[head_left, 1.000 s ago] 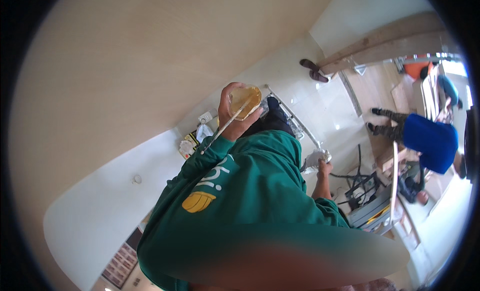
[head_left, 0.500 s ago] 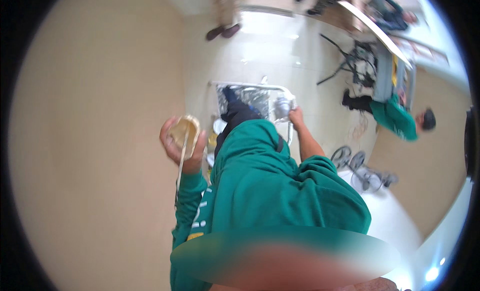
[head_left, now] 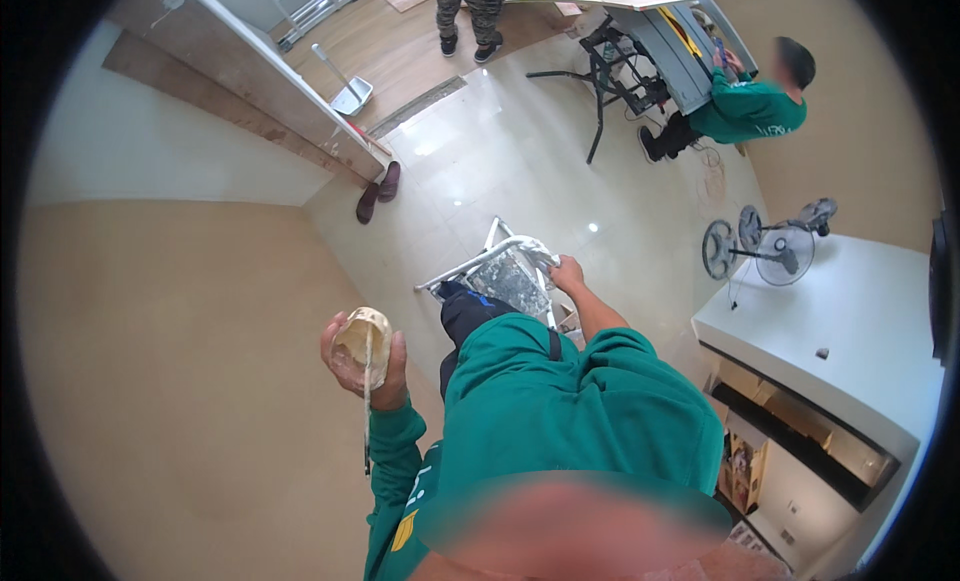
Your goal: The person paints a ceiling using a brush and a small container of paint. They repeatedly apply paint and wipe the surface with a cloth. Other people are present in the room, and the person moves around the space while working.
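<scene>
My left hand (head_left: 372, 379) is raised beside the beige wall (head_left: 180, 381) and is closed around a beige roll of tape (head_left: 360, 341). A thin strip of the tape (head_left: 367, 426) hangs down from the roll past my green sleeve. My right hand (head_left: 568, 276) grips the white top rail of a paint-spattered stepladder (head_left: 488, 257), which stands below me on the glossy tiled floor. My green shirt hides the lower steps.
A person in green (head_left: 752, 109) works at a table saw (head_left: 655, 41) at the top right. Another person's legs (head_left: 470, 16) stand at the top. Fans (head_left: 770, 246) stand by a white counter (head_left: 850, 321). Slippers (head_left: 378, 193) and a dustpan (head_left: 350, 93) lie near the doorway.
The view has swung round toward the floor and room. My left hand with the tape roll has stayed raised by the wall; my right hand remains on the ladder rail.
</scene>
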A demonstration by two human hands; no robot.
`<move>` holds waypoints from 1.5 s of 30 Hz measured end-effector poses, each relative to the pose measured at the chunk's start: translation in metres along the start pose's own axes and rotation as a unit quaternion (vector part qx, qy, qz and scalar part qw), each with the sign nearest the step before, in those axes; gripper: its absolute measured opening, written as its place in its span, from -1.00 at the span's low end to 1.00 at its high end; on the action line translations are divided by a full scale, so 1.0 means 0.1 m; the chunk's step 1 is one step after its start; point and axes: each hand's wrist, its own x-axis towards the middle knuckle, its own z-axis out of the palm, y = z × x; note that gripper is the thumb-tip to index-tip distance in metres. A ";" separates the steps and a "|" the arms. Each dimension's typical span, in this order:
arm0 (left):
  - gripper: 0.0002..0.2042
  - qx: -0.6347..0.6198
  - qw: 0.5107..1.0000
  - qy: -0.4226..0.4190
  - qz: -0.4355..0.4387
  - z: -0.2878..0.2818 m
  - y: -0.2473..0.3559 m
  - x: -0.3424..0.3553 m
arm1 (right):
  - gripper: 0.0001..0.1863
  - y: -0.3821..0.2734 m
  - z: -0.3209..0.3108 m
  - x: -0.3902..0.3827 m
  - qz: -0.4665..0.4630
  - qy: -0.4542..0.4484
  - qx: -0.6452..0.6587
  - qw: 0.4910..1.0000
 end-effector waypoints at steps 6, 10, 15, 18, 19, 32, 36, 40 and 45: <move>-0.14 -0.035 0.998 -0.032 -0.049 0.30 -0.08 0.15 | -0.60 0.07 0.13 0.11 -0.013 0.003 -0.012 1.000; -0.16 -0.020 0.997 -0.042 -0.061 0.37 -0.17 0.16 | -0.60 0.01 0.19 0.11 0.026 -0.007 0.019 0.999; -0.18 -0.024 0.994 -0.096 -0.046 0.56 -0.26 0.24 | -0.60 -0.07 0.23 0.03 0.044 0.082 0.047 0.995; -0.18 -0.012 0.990 -0.137 -0.034 0.70 -0.29 0.36 | -0.60 -0.07 0.16 0.05 0.042 0.110 0.086 0.989; -0.18 -0.022 0.989 -0.142 -0.031 0.73 -0.30 0.39 | -0.60 -0.04 0.14 0.05 0.040 0.111 0.092 0.989; -0.14 -0.008 0.972 -0.234 -0.026 0.90 -1.10 0.28 | -0.64 0.07 0.55 0.24 0.059 0.310 0.086 0.945; -0.17 -0.004 0.964 -0.266 0.020 0.86 -1.55 0.10 | -0.62 0.11 0.59 0.24 0.034 0.354 0.099 0.929; -0.20 -0.016 0.970 -0.242 -0.028 0.72 -1.93 -0.13 | -0.59 0.17 0.59 0.22 0.019 0.396 0.142 0.907; -0.22 -0.059 0.970 -0.229 -0.060 0.47 -1.85 -0.39 | -0.48 0.10 0.41 0.21 0.049 0.365 0.160 0.916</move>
